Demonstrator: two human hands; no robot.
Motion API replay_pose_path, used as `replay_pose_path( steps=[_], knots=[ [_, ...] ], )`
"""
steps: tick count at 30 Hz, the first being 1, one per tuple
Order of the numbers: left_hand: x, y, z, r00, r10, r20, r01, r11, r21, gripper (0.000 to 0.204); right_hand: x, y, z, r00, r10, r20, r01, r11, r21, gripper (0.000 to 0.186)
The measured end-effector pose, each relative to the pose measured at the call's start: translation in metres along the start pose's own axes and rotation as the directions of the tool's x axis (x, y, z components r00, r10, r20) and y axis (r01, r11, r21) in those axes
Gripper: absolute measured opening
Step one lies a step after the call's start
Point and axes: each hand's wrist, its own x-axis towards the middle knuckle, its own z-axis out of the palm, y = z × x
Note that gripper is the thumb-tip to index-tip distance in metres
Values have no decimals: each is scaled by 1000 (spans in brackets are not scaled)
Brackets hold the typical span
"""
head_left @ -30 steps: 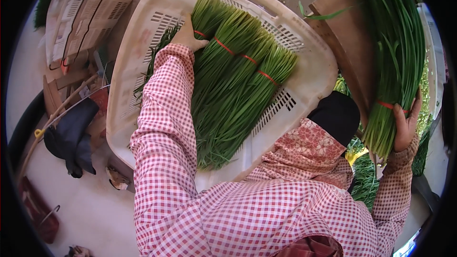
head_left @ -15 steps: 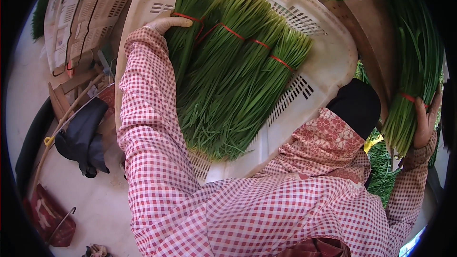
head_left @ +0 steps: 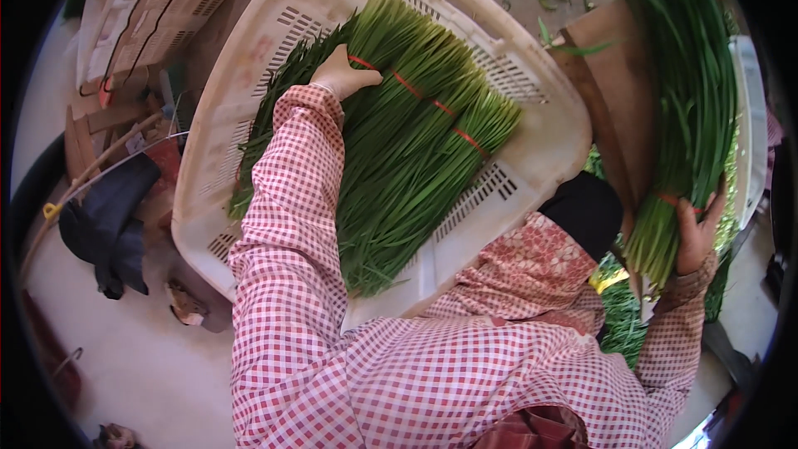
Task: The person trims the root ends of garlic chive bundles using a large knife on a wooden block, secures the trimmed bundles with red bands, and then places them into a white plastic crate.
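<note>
Bundles of garlic chives [head_left: 416, 150] lie side by side in a white plastic crate [head_left: 559, 129], each with a red band near its pale cut ends. My left hand [head_left: 345, 76] grips the leftmost banded bundle, its thumb over the band and its other fingers partly hidden. Darker green leaves [head_left: 278, 108] lie between this hand and the crate's left wall. Out to the right, my right hand [head_left: 698, 237] is closed round another banded bundle of chives [head_left: 686, 116], held upright with the pale ends down.
A brown board [head_left: 619, 75] stands between the crate and the right-hand bundle. More loose greens [head_left: 628, 316] lie below it, near floral cloth [head_left: 540, 254] with a black end. Another white crate [head_left: 170, 17], a dark cloth [head_left: 116, 220] and wooden sticks [head_left: 108, 129] are on the left.
My view has shifted, so the crate shows further left and lower. My left hand has moved the leftmost bundle rightward against the others. My right hand still holds its bundle.
</note>
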Motion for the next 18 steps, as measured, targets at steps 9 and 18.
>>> replay_pose_path(
  steps=[9, 18],
  knots=[
    [-42, 43, 1, 997, -61, -52, 70, 979, 193, 102, 7, -33, -11, 917, 239, 319, -222, 971, -88, 89],
    [-38, 33, 6, 997, -45, -57, 57, 973, 222, 87, 16, -28, -17, 897, 278, 344, -292, 956, -9, 60]
  ],
)
